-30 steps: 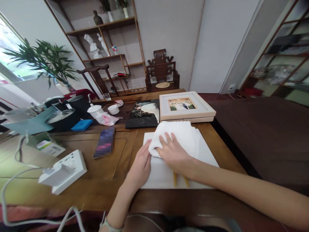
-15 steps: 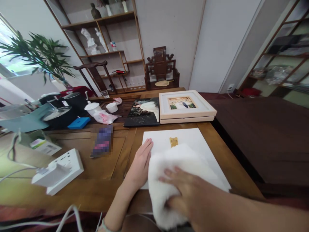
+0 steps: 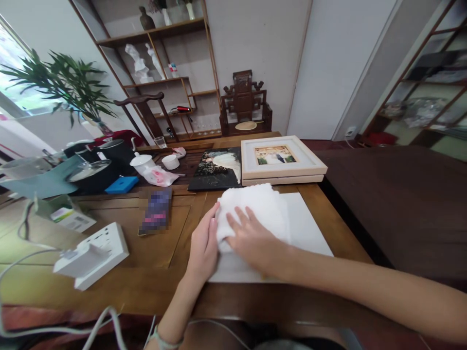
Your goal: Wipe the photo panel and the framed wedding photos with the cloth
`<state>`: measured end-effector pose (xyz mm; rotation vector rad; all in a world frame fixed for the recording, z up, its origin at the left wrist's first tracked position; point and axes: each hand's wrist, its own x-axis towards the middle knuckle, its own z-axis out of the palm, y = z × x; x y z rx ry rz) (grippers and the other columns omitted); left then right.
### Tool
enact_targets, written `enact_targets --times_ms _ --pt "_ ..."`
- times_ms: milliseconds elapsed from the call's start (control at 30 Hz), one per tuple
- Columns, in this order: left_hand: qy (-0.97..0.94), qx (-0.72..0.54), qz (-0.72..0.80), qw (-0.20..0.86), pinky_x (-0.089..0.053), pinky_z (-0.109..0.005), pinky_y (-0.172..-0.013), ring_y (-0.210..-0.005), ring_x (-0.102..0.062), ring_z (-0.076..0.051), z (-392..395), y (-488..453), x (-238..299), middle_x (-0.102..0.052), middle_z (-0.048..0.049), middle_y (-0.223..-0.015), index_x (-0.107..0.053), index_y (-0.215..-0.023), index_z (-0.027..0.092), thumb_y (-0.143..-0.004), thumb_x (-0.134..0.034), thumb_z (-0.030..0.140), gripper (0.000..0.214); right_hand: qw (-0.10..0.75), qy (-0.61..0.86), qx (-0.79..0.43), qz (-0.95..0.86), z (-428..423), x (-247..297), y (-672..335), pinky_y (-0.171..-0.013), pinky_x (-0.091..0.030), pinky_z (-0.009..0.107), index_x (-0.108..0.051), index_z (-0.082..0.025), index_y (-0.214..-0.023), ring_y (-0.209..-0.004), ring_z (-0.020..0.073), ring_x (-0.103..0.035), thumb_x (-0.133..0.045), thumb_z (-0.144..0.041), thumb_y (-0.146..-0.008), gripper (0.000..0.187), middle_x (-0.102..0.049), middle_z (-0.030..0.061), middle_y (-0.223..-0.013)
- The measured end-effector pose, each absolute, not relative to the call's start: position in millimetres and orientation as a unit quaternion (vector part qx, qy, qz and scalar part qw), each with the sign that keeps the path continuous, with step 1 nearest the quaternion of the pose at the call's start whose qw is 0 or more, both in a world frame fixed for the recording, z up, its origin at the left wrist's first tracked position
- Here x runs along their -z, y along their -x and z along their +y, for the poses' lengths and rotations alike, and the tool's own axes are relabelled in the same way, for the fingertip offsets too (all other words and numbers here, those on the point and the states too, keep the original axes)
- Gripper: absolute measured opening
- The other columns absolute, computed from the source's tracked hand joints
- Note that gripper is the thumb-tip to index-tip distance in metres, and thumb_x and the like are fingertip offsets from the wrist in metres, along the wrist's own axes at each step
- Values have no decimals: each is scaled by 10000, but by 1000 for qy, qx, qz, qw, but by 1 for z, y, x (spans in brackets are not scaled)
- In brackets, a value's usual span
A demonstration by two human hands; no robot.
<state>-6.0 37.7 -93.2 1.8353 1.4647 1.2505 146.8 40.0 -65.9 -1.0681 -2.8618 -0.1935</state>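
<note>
A flat white panel [image 3: 310, 228] lies on the wooden table in front of me. Spread over its left and upper part is a white towel [image 3: 255, 199], bunched in folds. My right hand [image 3: 251, 238] presses on the towel with its fingers fanned out, and the thumb looks tucked into a fold. Along the panel's left edge rests my left hand [image 3: 204, 243], fingers stretched out and touching the side of the panel and towel. The towel covers the spot where a small gold metal piece showed earlier.
Beyond the panel lie a dark photo print [image 3: 215, 170] and stacked light-wood picture frames [image 3: 284, 160]. To the left are a white power strip [image 3: 102, 253], an opened small box [image 3: 69, 216], a blue box [image 3: 122, 184] and a white teapot [image 3: 142, 163]. The table edge [image 3: 350, 248] drops off at right.
My right hand has pushed the towel away from me, to the panel's far edge. My left hand has shifted slightly left and now stands more edge-on.
</note>
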Motion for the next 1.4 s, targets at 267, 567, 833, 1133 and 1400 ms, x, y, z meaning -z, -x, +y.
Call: enact_targets --times_ms 267,567,833,1133,1400 --pt "-749 -390 502 189 -363 -399 -1083 -1273 -471 -210 36 8 94 -528 -92 -1361 -500 -1303 165 -952 -338 300 410 84 149 37 -985 -20 52 -188 -967 -361 579 -665 -185 -776 -1174 364 -508 -472 -236 -887 228 -563 165 -1282" --pt "-813 -285 480 162 -327 -498 -1088 -1300 -436 -253 41 8 105 -526 -117 -1357 -559 -1251 168 -913 -414 233 373 36 370 -74 -925 48 33 -221 -833 -439 370 -630 -161 -983 -986 264 -584 -405 31 -611 475 -648 127 -1005" --pt "-811 -295 476 167 -443 -435 -989 -1114 -583 -248 41 4 93 -631 -108 -1203 -621 -1168 189 -905 -421 195 330 66 355 -72 -930 95 32 -158 -612 -357 275 -620 -155 -923 -765 213 -588 -398 -21 -730 324 -641 96 -861" --pt "-809 -294 475 183 -364 -480 -1068 -1240 -502 -249 41 7 98 -568 -87 -1316 -574 -1236 215 -907 -419 216 363 63 367 -66 -926 86 37 -187 -678 -374 290 -617 -170 -969 -817 226 -583 -405 18 -680 405 -647 92 -899" --pt "-801 -295 484 192 -302 -490 -1113 -1298 -441 -232 41 8 105 -541 -107 -1342 -580 -1228 159 -906 -418 241 369 68 491 -90 -864 51 48 -274 -776 -449 325 -619 -221 -1059 -999 257 -577 -360 12 -631 552 -645 61 -969"
